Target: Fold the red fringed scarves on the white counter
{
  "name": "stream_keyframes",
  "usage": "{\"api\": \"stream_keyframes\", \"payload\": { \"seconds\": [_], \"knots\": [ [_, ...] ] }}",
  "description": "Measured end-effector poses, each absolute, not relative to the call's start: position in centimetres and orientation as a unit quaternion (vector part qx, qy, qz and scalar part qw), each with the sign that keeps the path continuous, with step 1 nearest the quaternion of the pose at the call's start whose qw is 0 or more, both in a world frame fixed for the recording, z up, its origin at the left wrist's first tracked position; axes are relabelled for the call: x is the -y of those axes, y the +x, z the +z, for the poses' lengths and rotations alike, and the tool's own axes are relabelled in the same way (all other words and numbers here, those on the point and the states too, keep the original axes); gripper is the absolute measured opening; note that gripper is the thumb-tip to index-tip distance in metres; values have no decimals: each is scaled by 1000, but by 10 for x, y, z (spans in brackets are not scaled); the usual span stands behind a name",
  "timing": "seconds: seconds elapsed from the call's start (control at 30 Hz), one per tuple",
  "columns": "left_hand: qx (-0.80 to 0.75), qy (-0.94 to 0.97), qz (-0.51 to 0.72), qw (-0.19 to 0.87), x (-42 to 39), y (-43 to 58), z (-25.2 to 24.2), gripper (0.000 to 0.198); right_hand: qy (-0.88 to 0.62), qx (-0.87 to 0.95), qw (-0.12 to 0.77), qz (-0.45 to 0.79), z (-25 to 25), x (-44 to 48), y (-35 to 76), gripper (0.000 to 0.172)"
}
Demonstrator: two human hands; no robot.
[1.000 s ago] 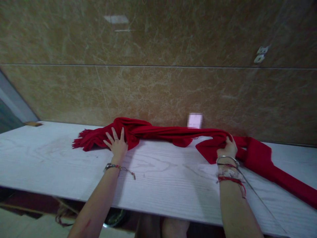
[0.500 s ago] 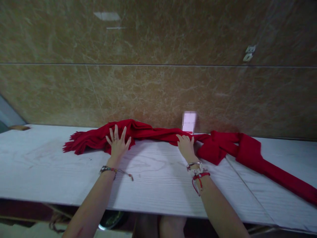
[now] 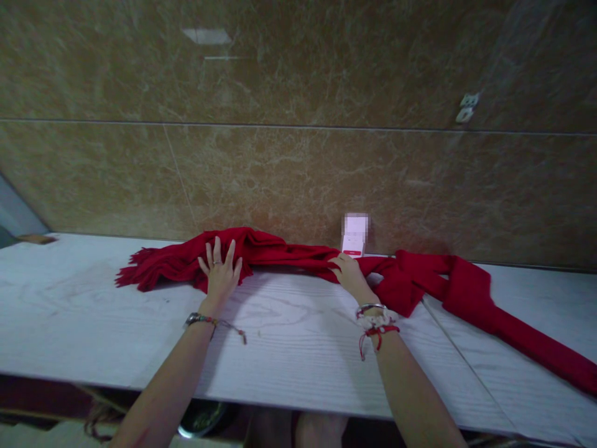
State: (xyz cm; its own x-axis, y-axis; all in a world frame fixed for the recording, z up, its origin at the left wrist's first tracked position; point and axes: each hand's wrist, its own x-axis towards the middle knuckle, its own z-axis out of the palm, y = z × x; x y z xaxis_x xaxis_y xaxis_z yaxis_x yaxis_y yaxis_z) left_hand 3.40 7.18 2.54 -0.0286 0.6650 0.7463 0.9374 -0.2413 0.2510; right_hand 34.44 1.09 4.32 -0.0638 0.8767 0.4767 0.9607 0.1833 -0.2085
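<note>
A long red scarf [image 3: 268,249] with a fringed left end lies across the white wood-grain tabletop [image 3: 289,348], close to the wall. My left hand [image 3: 221,269] rests flat on the bunched left part, fingers spread, a ring on one of them. Farther right, my right hand [image 3: 349,274] has its fingers curled over the narrow, gathered middle of the scarf. Beyond that hand the cloth is twisted and folded over itself, then runs as a flat strip out of view at the right edge.
A phone [image 3: 353,244] with a lit, partly blurred screen leans against the marbled tile wall [image 3: 280,174] behind the scarf. White hooks [image 3: 467,107] are fixed to the wall at upper right. Under the table's front edge, a round bowl-like container [image 3: 203,418] shows in part.
My right hand has turned, its fingers now pointing left and curling over the scarf's middle. The cloth beside it has shifted slightly. My left hand stays spread on the left part.
</note>
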Motion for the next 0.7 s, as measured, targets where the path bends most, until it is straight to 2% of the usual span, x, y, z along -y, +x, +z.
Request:
{"api": "stream_keyframes", "payload": {
  "seconds": [0.13, 0.2, 0.3, 0.43, 0.57, 0.7],
  "knots": [
    [591, -673, -414, 165, -71, 35, 24, 50, -582, 734, 349, -39, 51, -6, 370, 23],
    [588, -676, -410, 166, -70, 36, 24, 50, -595, 712, 367, -67, 47, -5, 370, 36],
    [584, -685, -403, 164, -69, 38, 25, 50, -626, 710, 307, -100, 37, -4, 356, 58],
    [577, -697, -393, 164, -67, 40, 26, 50, -632, 739, 206, -113, 33, -2, 336, 63],
    [580, -698, -384, 171, -67, 40, 26, 50, -668, 703, 190, -149, 39, -1, 329, 69],
    [572, -701, -385, 184, -68, 41, 24, 49, -604, 751, 184, -193, 40, -5, 314, 74]
  ]
}}
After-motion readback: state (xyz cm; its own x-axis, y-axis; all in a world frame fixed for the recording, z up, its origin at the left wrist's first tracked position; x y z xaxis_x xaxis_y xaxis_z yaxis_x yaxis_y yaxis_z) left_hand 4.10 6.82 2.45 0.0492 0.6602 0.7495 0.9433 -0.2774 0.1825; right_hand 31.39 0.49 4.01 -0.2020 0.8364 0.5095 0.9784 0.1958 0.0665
